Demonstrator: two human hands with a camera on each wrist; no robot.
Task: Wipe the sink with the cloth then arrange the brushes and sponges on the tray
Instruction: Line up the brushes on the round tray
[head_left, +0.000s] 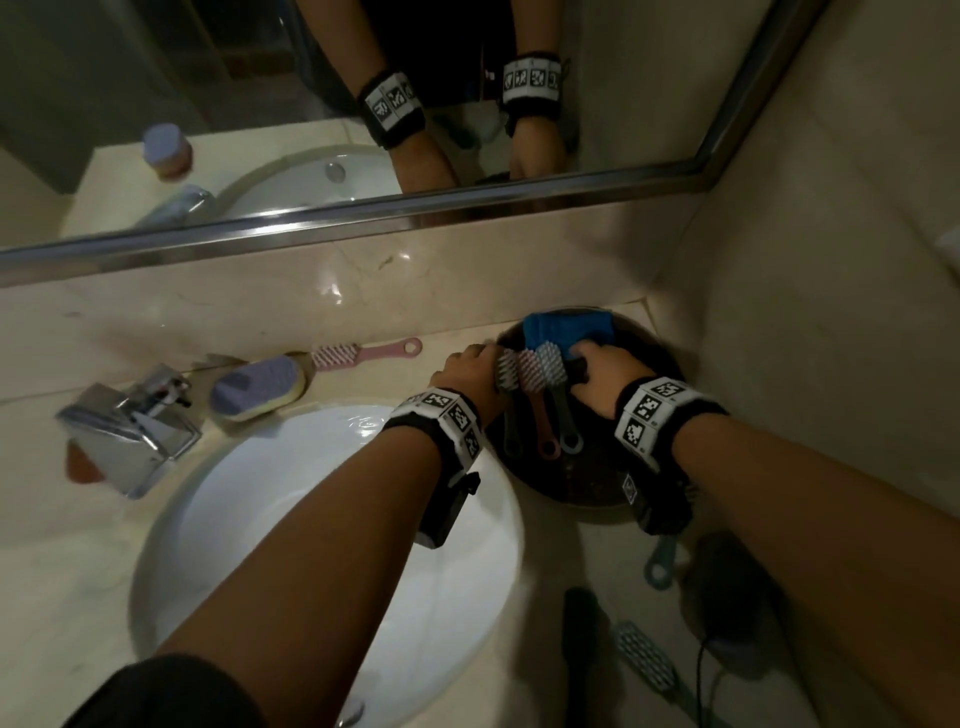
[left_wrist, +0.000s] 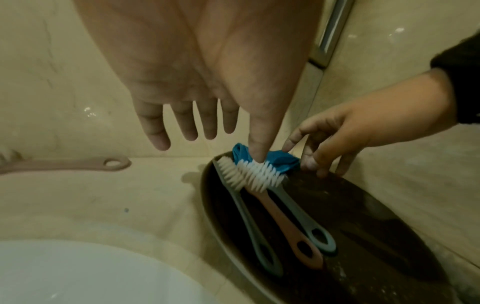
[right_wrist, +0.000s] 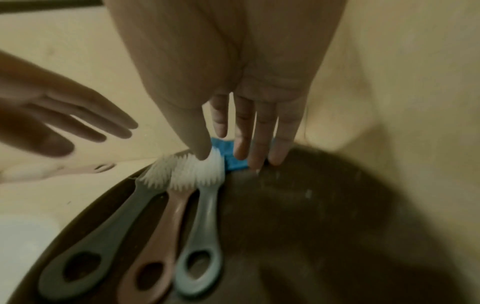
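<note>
1. We see a dark round tray (head_left: 597, 483) on the beige counter (head_left: 260, 322), in the corner right of the white sink (head_left: 322, 545)
2. Three brushes lie side by side on the tray's left part, white bristles up, loop handles toward us: grey brush (right_wrist: 103, 236), pink brush (right_wrist: 161, 232), light blue brush (right_wrist: 205, 222)
3. A blue cloth (head_left: 566, 325) is bunched at the tray's far edge, touching the bristle heads
4. Our left hand (head_left: 470, 369) is relaxed with fingers straight and spread; in the left wrist view its thumb tip presses down on the bristle heads, gripping nothing
5. Our right hand (head_left: 605, 382) is also loose and empty: thumb tip on the light blue brush's bristles, fingertips (right_wrist: 278, 152) down at the cloth and the tray floor just beside it
6. Off the tray: a second pink brush (head_left: 363, 353) on the counter behind the sink, a purple-topped sponge (head_left: 260, 389) beside it, near the chrome faucet (head_left: 130, 426)
7. On the near counter: a teal brush handle (head_left: 660, 566) partly under our right wrist, plus a dark brush (head_left: 582, 654) and a brush with a grid-patterned head (head_left: 647, 660); both too dim to name better
</note>
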